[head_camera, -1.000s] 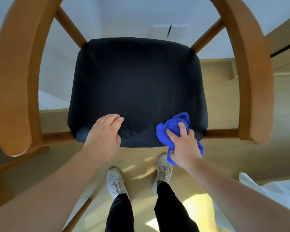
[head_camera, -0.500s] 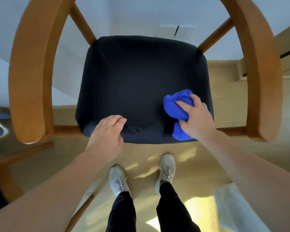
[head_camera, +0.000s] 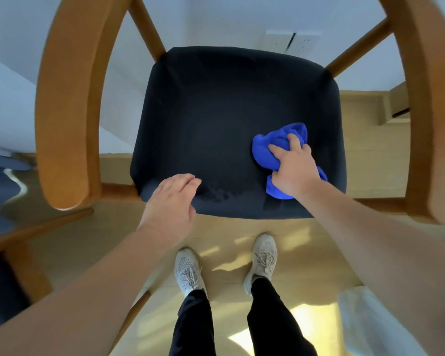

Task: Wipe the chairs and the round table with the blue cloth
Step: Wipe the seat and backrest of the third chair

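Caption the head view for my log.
Right hand grips the blue cloth on the dark chair seat; left hand rests open on its front edge.

This is looking like a room in someone's home: a wooden armchair [head_camera: 70,111] with a dark cushioned seat [head_camera: 229,111] is sitting on pale wood flooring [head_camera: 370,155], and wall sockets [head_camera: 293,43] are showing on the white wall [head_camera: 229,19].

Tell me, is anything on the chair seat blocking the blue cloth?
Nothing visible does. The right hand grips the blue cloth on the dark seat; only the left hand rests there too, at the front edge, apart from the cloth.
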### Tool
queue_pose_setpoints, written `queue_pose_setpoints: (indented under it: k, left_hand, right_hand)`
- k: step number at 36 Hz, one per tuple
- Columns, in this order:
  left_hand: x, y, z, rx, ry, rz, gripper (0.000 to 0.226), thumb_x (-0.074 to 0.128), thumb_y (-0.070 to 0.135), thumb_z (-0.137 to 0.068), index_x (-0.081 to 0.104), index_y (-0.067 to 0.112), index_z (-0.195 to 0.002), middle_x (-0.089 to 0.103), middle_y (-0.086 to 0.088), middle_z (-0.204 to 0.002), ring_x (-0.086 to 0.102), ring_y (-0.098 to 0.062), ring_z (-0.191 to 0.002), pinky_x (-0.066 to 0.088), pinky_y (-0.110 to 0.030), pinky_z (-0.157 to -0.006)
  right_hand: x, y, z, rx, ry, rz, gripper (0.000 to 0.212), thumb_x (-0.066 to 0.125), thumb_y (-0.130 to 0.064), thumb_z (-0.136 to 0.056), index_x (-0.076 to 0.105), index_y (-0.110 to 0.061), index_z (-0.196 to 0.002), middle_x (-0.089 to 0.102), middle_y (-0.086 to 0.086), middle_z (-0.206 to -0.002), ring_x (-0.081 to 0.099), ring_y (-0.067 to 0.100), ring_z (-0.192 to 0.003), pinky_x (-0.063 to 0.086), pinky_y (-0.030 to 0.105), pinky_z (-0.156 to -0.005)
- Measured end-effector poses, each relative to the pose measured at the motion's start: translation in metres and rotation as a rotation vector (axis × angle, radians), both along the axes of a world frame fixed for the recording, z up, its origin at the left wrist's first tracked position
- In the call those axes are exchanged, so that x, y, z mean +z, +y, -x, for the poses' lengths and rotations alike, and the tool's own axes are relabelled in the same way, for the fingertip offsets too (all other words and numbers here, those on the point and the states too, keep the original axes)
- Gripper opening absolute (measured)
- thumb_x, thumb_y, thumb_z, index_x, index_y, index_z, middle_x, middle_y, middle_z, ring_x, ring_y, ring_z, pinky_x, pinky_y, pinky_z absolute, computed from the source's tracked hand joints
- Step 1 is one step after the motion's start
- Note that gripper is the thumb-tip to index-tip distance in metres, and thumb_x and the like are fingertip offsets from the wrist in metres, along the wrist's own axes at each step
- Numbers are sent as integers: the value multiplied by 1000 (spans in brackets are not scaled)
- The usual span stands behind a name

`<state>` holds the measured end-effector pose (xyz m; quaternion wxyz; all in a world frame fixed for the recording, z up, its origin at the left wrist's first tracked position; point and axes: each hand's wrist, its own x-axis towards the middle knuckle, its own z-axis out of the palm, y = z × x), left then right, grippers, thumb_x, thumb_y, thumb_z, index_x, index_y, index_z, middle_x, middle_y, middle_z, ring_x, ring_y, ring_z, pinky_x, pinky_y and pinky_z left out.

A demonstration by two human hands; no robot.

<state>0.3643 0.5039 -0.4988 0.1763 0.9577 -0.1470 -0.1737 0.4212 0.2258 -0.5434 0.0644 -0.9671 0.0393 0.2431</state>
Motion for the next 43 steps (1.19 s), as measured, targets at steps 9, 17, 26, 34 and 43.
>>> queue_pose_setpoints:
  k: [9,17,26,34,43]
  left_hand:
    - [4,5,2,4,13,-6,50,54,1,-81,51,8,-130,50,-6,-132,43,-24,-124,28,-34,-108]
    - [7,12,11,20,28,17,50,55,2,-80,52,8,-130,51,-6,-132,43,-24,-124,30,-38,-109]
    - [5,25,21,52,38,7,52,51,5,-84,46,13,-135,45,-1,-138,35,-19,-130,25,-32,-111]
    - [2,39,35,87,54,-3,53,50,9,-86,42,15,-138,42,2,-140,32,-16,-131,23,-29,-110]
    - [5,52,48,91,86,-16,55,49,8,-84,41,15,-138,39,0,-143,30,-17,-134,19,-31,-112]
  right_hand:
    - [4,25,101,173,112,50,62,59,-34,-79,34,-35,-136,6,11,-153,31,38,-117,43,40,-92]
    - [18,31,141,232,204,-56,61,57,-32,-77,38,-41,-135,13,3,-152,34,30,-116,42,37,-92]
    - [34,18,38,95,-92,-173,63,66,-19,-74,53,-28,-135,27,11,-152,37,41,-123,40,46,-101]
    - [1,26,-4,-37,-50,-141,59,63,-22,-79,48,-33,-135,15,8,-156,30,39,-131,39,41,-101]
    - [4,57,111,200,105,-179,61,64,-23,-76,50,-33,-135,17,6,-155,21,34,-134,32,38,-104]
